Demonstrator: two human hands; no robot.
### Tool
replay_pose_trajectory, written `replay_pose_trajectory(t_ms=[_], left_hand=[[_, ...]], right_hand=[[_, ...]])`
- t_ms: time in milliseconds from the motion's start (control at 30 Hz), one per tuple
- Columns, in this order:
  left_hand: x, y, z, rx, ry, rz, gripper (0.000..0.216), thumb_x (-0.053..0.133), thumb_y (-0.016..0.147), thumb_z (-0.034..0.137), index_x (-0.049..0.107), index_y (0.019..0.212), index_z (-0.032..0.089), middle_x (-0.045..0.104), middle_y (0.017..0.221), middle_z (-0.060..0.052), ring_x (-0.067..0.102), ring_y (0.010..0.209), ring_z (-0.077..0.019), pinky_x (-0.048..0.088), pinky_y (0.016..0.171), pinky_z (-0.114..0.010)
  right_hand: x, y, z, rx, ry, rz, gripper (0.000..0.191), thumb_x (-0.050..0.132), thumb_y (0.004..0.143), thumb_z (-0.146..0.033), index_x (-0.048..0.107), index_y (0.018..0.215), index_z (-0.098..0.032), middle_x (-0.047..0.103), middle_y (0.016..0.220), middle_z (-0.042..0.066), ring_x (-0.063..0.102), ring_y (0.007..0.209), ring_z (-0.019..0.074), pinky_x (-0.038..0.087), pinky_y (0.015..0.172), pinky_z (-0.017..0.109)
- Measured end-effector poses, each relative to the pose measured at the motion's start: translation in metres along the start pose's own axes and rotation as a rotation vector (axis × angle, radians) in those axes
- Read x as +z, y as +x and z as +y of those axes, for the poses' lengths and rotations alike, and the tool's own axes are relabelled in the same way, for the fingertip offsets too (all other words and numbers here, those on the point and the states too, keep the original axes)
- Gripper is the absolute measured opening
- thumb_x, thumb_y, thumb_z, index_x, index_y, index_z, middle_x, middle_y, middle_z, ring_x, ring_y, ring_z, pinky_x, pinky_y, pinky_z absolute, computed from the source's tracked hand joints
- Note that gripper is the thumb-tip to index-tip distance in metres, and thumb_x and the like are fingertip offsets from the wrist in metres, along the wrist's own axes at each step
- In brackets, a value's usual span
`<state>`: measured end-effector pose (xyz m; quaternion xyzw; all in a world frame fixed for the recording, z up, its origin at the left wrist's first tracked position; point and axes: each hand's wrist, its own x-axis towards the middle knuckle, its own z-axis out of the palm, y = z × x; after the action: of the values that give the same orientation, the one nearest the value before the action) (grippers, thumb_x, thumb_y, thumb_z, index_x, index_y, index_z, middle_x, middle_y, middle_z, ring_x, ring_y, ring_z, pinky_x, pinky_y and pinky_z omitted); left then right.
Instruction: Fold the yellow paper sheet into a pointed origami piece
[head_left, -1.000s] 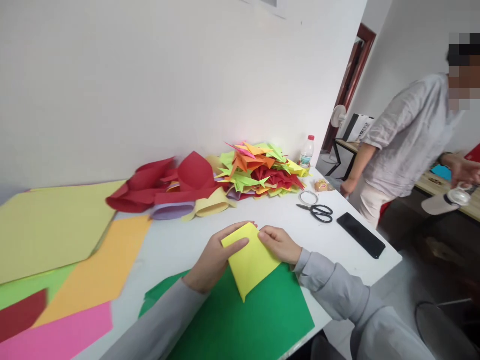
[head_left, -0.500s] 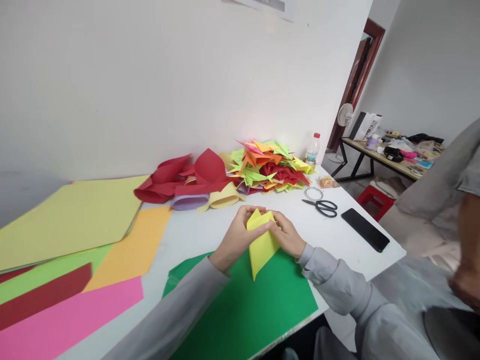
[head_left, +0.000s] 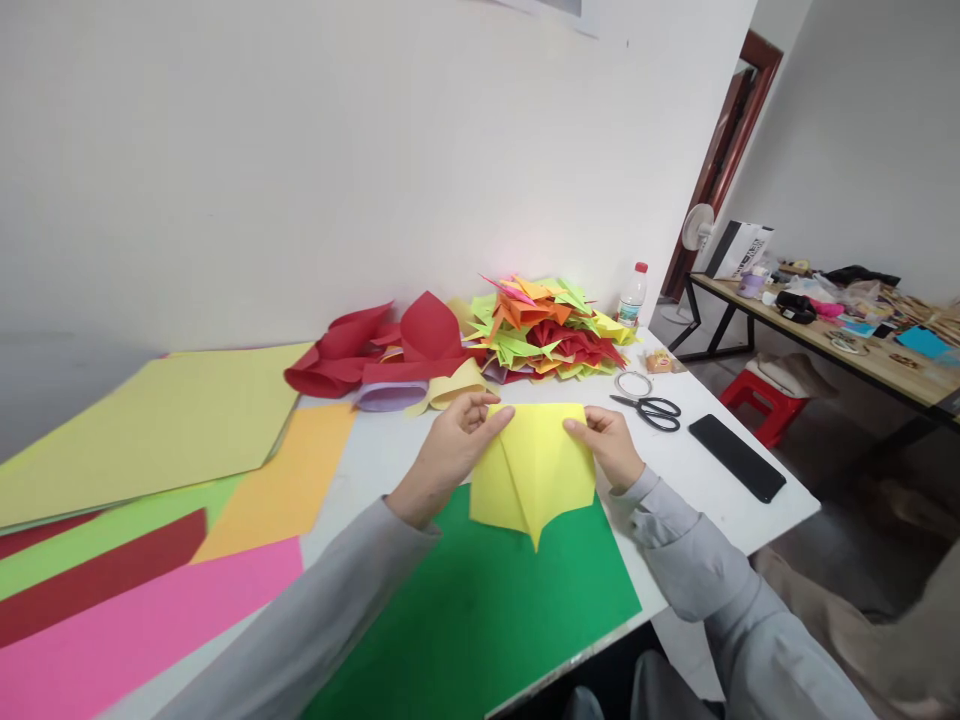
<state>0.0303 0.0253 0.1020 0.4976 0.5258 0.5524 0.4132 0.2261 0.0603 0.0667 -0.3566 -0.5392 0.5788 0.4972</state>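
Note:
A creased sheet of yellow paper (head_left: 555,470) is stretched between my two hands, a pointed fold hanging down at its middle. My left hand (head_left: 450,440) pinches the paper's upper left corner between thumb and fingers. At the upper right corner, my right hand (head_left: 611,445) grips the edge, thumb in front. Beneath the paper lies a green sheet (head_left: 480,620) on the white table (head_left: 712,525). Parts of the fingers are hidden behind the yellow paper.
Left are large sheets: pale yellow (head_left: 172,430), orange (head_left: 292,490) and pink (head_left: 187,620). Behind are red paper rolls (head_left: 427,335) and a heap of folded paper shapes (head_left: 547,330). Scissors (head_left: 652,410), a phone (head_left: 735,458) and a bottle (head_left: 632,297) stand or lie right.
The yellow paper was folded into a narrow shape; now it is opened out wide. My hands have moved apart. The person at the right has shifted mostly out of view.

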Motion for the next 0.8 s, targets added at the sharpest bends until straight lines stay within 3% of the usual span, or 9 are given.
replay_pose_trajectory(t_ms=[133, 367, 567, 667, 733, 800], left_hand=[[-0.015, -0.004, 0.000, -0.009, -0.031, -0.106, 0.055, 0.083, 0.054, 0.050, 0.059, 0.093, 0.019, 0.067, 0.083, -0.002, 0.066, 0.080, -0.0214, 0.052, 0.067, -0.032], [-0.021, 0.003, -0.023, -0.065, 0.037, -0.107, 0.051, 0.082, 0.054, 0.049, 0.060, 0.087, 0.017, 0.063, 0.075, 0.000, 0.062, 0.067, -0.0173, 0.049, 0.058, -0.028], [-0.025, 0.014, -0.029, 0.171, 0.196, -0.033, 0.030, 0.073, 0.067, 0.044, 0.059, 0.074, 0.019, 0.057, 0.065, 0.003, 0.056, 0.061, -0.0141, 0.046, 0.055, -0.026], [-0.027, 0.018, -0.022, 0.436, 0.263, -0.023, 0.018, 0.068, 0.075, 0.037, 0.061, 0.075, 0.020, 0.063, 0.076, -0.002, 0.061, 0.075, -0.0178, 0.050, 0.069, -0.031], [-0.030, 0.023, -0.019, 0.646, 0.340, -0.018, 0.011, 0.064, 0.080, 0.031, 0.062, 0.076, 0.021, 0.065, 0.084, -0.004, 0.062, 0.086, -0.0195, 0.050, 0.080, -0.035], [-0.035, 0.029, -0.023, 0.796, 0.477, -0.001, 0.007, 0.060, 0.083, 0.025, 0.064, 0.078, 0.021, 0.065, 0.089, -0.005, 0.061, 0.091, -0.0203, 0.049, 0.085, -0.038]], right_hand=[[-0.010, 0.004, 0.000, 0.068, 0.011, 0.014, 0.042, 0.082, 0.058, -0.054, 0.067, 0.071, -0.016, 0.068, 0.061, 0.001, 0.062, 0.054, 0.0154, 0.048, 0.052, 0.026], [-0.015, 0.012, 0.010, 0.124, -0.059, 0.012, 0.042, 0.086, 0.051, -0.049, 0.066, 0.066, -0.016, 0.069, 0.059, 0.002, 0.063, 0.050, 0.0173, 0.049, 0.047, 0.027], [-0.016, 0.017, 0.006, -0.024, -0.144, 0.075, 0.032, 0.082, 0.059, -0.046, 0.071, 0.070, -0.018, 0.072, 0.068, 0.003, 0.065, 0.060, 0.0191, 0.053, 0.056, 0.031], [-0.017, 0.010, 0.000, -0.250, -0.258, 0.158, 0.016, 0.078, 0.068, -0.035, 0.073, 0.072, -0.021, 0.073, 0.076, 0.003, 0.067, 0.070, 0.0189, 0.054, 0.070, 0.032], [-0.018, 0.002, -0.003, -0.638, -0.480, 0.198, 0.007, 0.068, 0.081, -0.027, 0.074, 0.079, -0.022, 0.074, 0.083, 0.005, 0.068, 0.078, 0.0190, 0.054, 0.076, 0.033], [-0.018, -0.007, -0.002, -0.954, -0.712, 0.115, 0.015, 0.058, 0.088, -0.017, 0.072, 0.092, -0.021, 0.074, 0.091, 0.007, 0.068, 0.084, 0.0180, 0.053, 0.075, 0.032]])
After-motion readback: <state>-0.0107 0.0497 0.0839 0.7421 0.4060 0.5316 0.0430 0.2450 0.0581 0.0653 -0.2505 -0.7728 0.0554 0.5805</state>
